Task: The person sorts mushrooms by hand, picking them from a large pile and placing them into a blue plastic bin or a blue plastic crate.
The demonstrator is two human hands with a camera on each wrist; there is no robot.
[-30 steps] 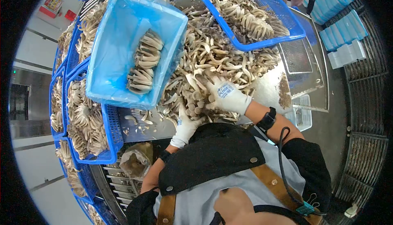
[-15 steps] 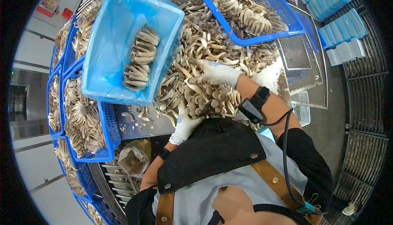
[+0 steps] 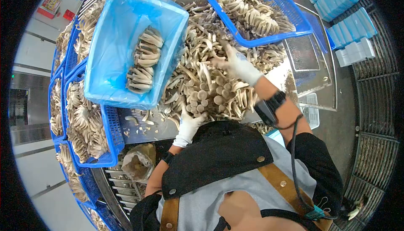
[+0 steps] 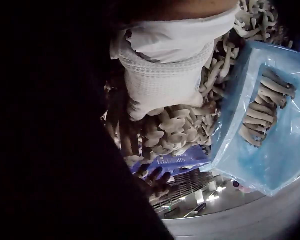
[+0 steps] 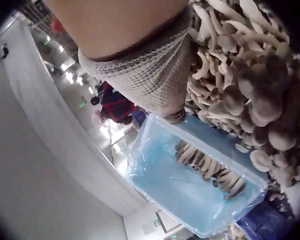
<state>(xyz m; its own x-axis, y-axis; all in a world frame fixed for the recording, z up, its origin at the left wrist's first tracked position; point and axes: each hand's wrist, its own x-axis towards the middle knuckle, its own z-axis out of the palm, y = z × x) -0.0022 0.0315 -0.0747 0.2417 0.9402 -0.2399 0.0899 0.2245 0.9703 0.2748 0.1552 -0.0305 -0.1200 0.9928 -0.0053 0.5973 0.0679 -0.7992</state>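
A heap of loose mushrooms [image 3: 206, 42] covers the metal table, with a clump of round brown-capped mushrooms [image 3: 206, 98] at its near side. At that clump's near left edge, my white-gloved left hand [image 3: 189, 128] holds it between thumb and fingers; the fingertips are hidden among the stems. My right hand [image 3: 242, 68], in the same kind of glove, is over the heap beyond the clump, fingers spread and no mushroom gripped. To the left, a blue tub [image 3: 109, 79] lined with clear plastic holds a row of mushrooms [image 3: 146, 60].
A blue basket [image 3: 269, 41] full of mushrooms stands at the table's far side. More mushroom-filled blue baskets [image 3: 112, 147] line the left. Mesh trays [image 3: 311, 58] lie at the right, and a plastic bag [image 3: 136, 163] sits below the table's front edge.
My right hand has drawn away from the clump, outward to the far right over the heap, and its fingers have spread. My left hand stays at the clump, whose caps now show more.
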